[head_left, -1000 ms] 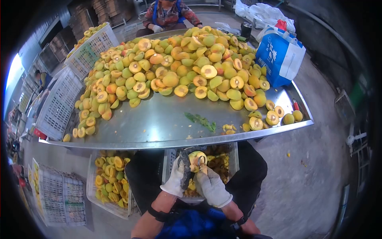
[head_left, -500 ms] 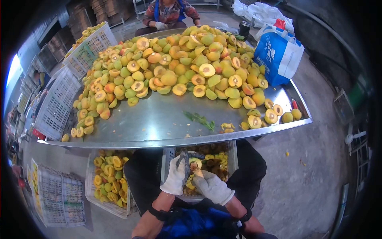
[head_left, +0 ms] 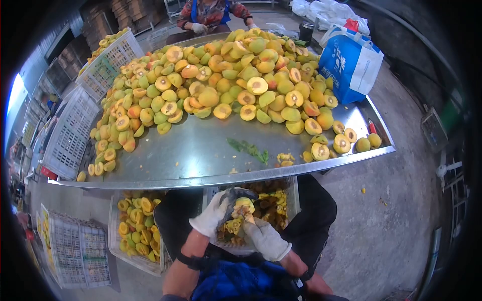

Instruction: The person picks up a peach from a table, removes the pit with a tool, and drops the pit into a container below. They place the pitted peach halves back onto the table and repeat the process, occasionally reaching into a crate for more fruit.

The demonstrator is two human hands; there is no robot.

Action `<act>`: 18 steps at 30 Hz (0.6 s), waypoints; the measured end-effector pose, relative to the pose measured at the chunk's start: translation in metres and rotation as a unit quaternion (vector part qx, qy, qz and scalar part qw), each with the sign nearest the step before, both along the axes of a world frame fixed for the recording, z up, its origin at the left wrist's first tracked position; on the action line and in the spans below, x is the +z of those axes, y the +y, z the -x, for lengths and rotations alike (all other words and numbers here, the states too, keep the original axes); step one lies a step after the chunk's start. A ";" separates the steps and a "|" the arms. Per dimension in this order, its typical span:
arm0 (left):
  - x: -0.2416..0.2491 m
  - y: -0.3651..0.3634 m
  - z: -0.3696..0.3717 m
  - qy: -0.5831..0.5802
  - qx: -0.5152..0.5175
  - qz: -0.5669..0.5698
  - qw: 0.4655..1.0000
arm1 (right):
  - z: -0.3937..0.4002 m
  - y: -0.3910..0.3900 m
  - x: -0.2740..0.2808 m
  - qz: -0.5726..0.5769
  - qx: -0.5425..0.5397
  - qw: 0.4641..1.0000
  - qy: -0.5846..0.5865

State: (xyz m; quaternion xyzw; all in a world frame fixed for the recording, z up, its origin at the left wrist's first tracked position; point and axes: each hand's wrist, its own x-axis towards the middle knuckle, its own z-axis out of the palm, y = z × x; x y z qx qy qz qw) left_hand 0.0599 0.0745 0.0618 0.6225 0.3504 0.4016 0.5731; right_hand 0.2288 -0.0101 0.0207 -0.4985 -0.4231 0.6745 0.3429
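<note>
My left hand (head_left: 217,209), in a white glove with dark fingers, grips a yellow peach half (head_left: 244,204) above a crate between my knees. Gloved in white too, my right hand (head_left: 266,239) is closed around a small tool with a tan end (head_left: 249,218), held against the peach's lower side. The tool's tip is hidden, so its kind cannot be made out. Below both hands, the crate (head_left: 296,198) holds yellow peach scraps and brown pits.
A metal table (head_left: 201,150) bears a large heap of halved peaches (head_left: 221,80), leaves and a blue-white bag (head_left: 349,65). A crate of peach pieces (head_left: 138,226) stands left of my legs. More white crates (head_left: 73,133) line the left. Another person (head_left: 213,15) sits across the table.
My left hand has shifted slightly left and up and turned, showing more of the peach half. My right hand has moved slightly down with the tool. The view has shifted a little.
</note>
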 end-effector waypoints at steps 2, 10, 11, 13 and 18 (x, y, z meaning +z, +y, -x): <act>-0.015 -0.016 -0.006 -0.120 0.044 0.066 0.990 | 0.006 -0.002 -0.002 0.013 -0.012 1.000 0.024; -0.027 -0.011 -0.003 -0.010 0.096 0.184 0.978 | 0.015 -0.005 0.007 -0.044 0.049 0.993 -0.094; -0.018 -0.007 0.001 0.053 0.045 0.156 0.985 | 0.016 -0.007 0.010 0.009 0.051 0.998 -0.027; -0.007 -0.001 0.002 0.038 0.001 0.124 0.992 | 0.017 -0.009 0.013 0.110 0.053 0.987 0.108; -0.033 0.013 0.010 -0.063 -0.100 0.168 0.979 | 0.022 -0.007 0.028 0.273 0.036 0.876 0.396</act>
